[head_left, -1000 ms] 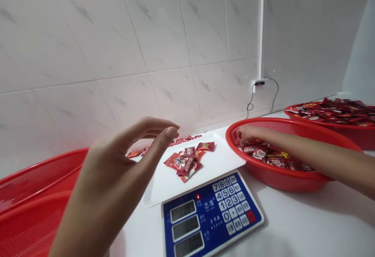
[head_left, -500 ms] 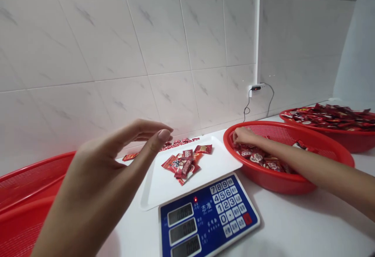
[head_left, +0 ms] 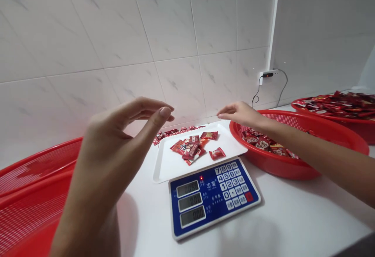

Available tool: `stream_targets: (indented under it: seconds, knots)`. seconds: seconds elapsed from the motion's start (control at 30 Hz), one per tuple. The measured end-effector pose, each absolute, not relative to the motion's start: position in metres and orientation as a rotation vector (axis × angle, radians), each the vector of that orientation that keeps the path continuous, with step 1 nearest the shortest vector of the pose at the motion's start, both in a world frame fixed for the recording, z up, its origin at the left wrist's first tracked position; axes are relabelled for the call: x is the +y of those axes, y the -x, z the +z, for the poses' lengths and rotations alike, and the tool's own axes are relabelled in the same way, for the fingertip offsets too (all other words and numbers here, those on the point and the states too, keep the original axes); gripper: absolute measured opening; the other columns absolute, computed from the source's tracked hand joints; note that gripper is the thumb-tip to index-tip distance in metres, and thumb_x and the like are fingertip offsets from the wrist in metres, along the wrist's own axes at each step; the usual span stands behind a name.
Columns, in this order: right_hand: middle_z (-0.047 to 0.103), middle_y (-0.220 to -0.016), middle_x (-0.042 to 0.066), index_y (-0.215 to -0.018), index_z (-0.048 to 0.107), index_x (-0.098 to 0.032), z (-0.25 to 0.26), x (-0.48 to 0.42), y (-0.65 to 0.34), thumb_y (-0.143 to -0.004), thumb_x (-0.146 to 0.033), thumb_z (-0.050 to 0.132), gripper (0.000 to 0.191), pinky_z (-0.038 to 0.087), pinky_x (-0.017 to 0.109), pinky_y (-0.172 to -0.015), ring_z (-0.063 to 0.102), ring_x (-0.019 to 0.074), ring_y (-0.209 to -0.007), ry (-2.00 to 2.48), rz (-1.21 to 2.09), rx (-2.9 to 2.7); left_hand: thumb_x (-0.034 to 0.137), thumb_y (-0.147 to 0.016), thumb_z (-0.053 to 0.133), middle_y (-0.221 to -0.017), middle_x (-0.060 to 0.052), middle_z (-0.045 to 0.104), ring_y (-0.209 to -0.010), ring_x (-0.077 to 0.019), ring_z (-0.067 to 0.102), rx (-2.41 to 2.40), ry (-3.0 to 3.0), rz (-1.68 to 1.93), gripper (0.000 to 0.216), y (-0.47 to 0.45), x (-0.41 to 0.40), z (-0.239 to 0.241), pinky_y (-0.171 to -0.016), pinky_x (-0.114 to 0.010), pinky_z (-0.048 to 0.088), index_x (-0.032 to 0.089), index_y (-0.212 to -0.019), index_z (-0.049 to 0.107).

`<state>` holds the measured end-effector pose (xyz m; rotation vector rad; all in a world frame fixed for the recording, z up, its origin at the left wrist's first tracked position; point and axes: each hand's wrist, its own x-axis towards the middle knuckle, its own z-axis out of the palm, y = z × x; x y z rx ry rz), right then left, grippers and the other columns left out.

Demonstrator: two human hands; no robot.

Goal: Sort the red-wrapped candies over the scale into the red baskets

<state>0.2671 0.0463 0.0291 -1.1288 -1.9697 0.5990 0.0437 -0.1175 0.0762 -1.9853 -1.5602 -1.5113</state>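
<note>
My left hand point(head_left: 133, 132) hovers left of the weighing scale point(head_left: 215, 196), fingers loosely curved and nothing visible in them. Above the tray's right edge and the basket rim, my right hand point(head_left: 238, 113) is in the air with its fingers loosely extended and no packet seen in them. On the white scale tray point(head_left: 168, 165) lies a small pile of red snack packets point(head_left: 190, 149). A single red packet point(head_left: 217, 154) rests apart at the tray's near right. Beside the tray, a red basket point(head_left: 275, 161) holds many similar packets point(head_left: 262, 141).
A second red basket point(head_left: 331, 118), heaped with packets, stands at the far right. Red mesh baskets point(head_left: 32, 206) are at the left. Behind the tray, a row of red packets point(head_left: 175, 131) lies along the tiled wall. A cable point(head_left: 258, 91) hangs from a wall socket.
My right hand has come up out of the red basket and moved left to the tray. One more packet now lies on the tray. The view has tilted down; my left hand keeps its pose.
</note>
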Motion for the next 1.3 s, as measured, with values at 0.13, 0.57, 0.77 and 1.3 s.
stream_targets:
  seconds: [0.13, 0.57, 0.77, 1.3]
  knots:
    - [0.074, -0.096, 0.01, -0.089, 0.073, -0.015, 0.016, 0.048, -0.276, -0.086, -0.024, 0.062, 0.014, 0.05, 0.036, -0.088, 0.067, 0.0214, -0.093, 1.156, 0.427, -1.861, 0.033, -0.085, 0.068, -0.081, 0.006, 0.076, -0.075, -0.0112, 0.068, -1.516, 1.996, -1.537, 0.009, -0.046, -0.118, 0.077, -0.075, -0.022, 0.055, 0.028, -0.087, 0.075]
    - [0.074, -0.094, 0.009, -0.09, 0.073, -0.015, -0.01, 0.058, -0.28, -0.086, -0.023, 0.059, 0.017, 0.05, 0.034, -0.083, 0.066, 0.0207, -0.088, 1.246, 0.384, -1.853, 0.037, -0.084, 0.066, -0.083, 0.005, 0.076, -0.08, -0.0146, 0.069, -1.569, 2.01, -1.502, 0.01, -0.05, -0.115, 0.074, -0.048, -0.017, 0.049, 0.031, -0.086, 0.075]
    - [0.074, -0.091, 0.011, -0.09, 0.072, -0.013, -0.01, 0.056, -0.279, -0.086, -0.02, 0.059, 0.016, 0.05, 0.033, -0.078, 0.065, 0.0209, -0.084, 1.265, 0.398, -1.881, 0.04, -0.083, 0.065, -0.084, 0.007, 0.076, -0.085, -0.0153, 0.07, -1.606, 2.01, -1.483, 0.009, -0.051, -0.111, 0.071, -0.05, -0.019, 0.05, 0.035, -0.08, 0.073]
    - [0.073, -0.102, 0.008, -0.09, 0.068, -0.019, -0.011, 0.048, -0.275, -0.087, -0.025, 0.063, 0.009, 0.051, 0.036, -0.085, 0.066, 0.0215, -0.094, 1.123, 0.494, -1.988, 0.044, -0.086, 0.062, -0.087, -0.002, 0.075, -0.085, -0.0175, 0.069, -1.727, 2.259, -1.341, 0.021, -0.043, -0.064, 0.048, -0.067, -0.024, 0.054, 0.025, -0.09, 0.07]
